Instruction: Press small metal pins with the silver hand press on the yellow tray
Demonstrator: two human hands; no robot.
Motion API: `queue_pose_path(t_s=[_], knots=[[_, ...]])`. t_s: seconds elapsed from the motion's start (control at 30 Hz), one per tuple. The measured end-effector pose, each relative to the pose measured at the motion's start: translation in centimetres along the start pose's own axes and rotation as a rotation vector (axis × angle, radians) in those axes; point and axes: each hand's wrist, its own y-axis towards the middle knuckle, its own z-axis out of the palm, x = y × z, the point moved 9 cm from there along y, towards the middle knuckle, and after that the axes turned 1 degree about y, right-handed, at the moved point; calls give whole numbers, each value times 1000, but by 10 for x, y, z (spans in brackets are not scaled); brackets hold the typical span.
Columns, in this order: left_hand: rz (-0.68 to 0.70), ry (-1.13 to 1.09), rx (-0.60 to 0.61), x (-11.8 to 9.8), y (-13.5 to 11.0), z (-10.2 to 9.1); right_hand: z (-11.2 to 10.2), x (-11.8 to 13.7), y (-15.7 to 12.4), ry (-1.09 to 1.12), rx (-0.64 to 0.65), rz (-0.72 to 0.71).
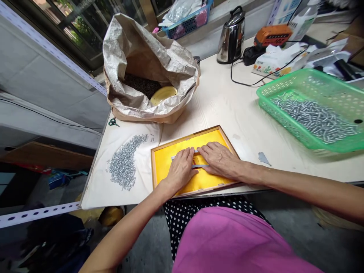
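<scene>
So both hands are working over the wood-edged yellow tray (204, 140), which is sitting at the table's (224, 102) near edge. The left hand (181, 167) and right hand (218, 159) are facing each other, palms down, fingers stretched out and bunched together, touching the ends of some pale strips (200, 166) in the tray's middle. Can't tell if either grip is actually closing on them, since the fingers are covering it. A pile of little metal pieces (123, 163) is lying left of the tray, and a green basket (298, 138) is holding more on the right.
</scene>
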Motion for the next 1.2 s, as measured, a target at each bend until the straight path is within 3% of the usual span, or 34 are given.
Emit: queue_pose_path(t_s=[0.1,0.43,0.7,0.8,0.97,1.2], knots=[[-67,10,0,-1,6,3,-1,0,3,6,9,24],[2,-45,31,0,5,9,21,9,2,58,36,-43],[-44,-32,-15,6,4,21,32,15,7,37,93,-90],[-66,-27,-100,8,-2,19,27,6,8,28,52,-60],[80,8,-283,-8,-25,15,18,-13,15,112,6,-89],[179,-3,-179,-24,-31,14,19,-21,35,-3,-117,-120]])
